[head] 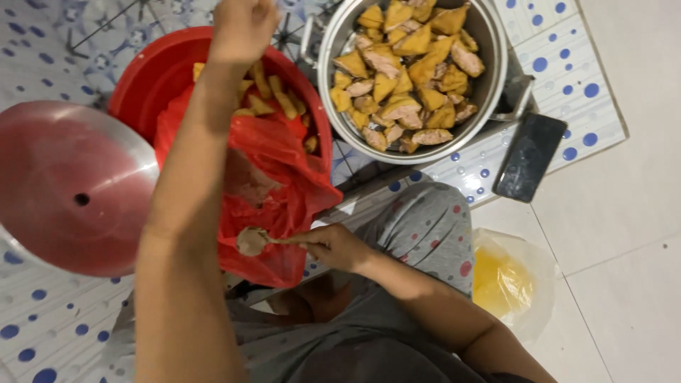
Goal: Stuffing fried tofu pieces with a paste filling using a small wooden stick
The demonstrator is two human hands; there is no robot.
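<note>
Nearest, the right hand (333, 246) is closed around the handle of a spoon (252, 241), whose bowl carries a lump of grey-brown paste and hovers just over the folded edge of the red plastic bag (284, 206). To the right on the tiled floor lies a clear bag (507, 284) with something yellow inside. At the left rests a round metal lid (71, 184), turned over, reflecting red.

Further off, the red bag lines a red basin (152, 71) that holds pale yellow tofu pieces (273, 96). The left hand (241, 25) reaches over the far rim of that basin; its fingers curl downward, but I cannot tell whether they grip a piece. A dark phone (528, 157) lies on the spotted mat at the right.

Farthest, a steel pot (489, 78) sits full of stuffed tofu triangles (408, 71).

For a neat filling, it seems wise to keep the spoon level so the paste stays put, and bring a tofu piece close over the basin before pressing the paste in.
</note>
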